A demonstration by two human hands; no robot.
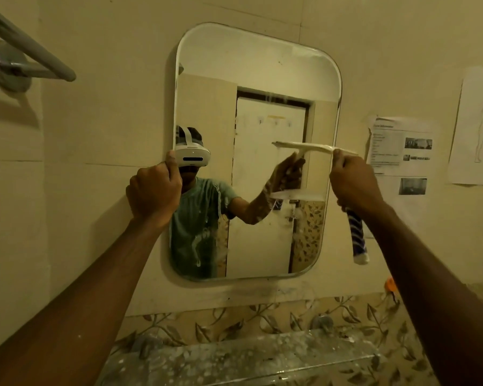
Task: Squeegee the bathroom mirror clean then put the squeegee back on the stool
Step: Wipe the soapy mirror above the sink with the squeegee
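Squeegee (357,235) blade level on the mirror (257,65), handle hanging below the right grip (356,185).

The right grip is curled tight round the squeegee just under its head. Its blade (346,151) runs left to right at mid-height on the glass's right half, and the striped handle points down, just past the mirror's right edge. The left grip (152,193) pinches the mirror's left rim. Drips (204,240) and a soapy band (296,195) lie below the blade, so the coming pull is probably straight down, across the blade's long axis. The stool is not in view.
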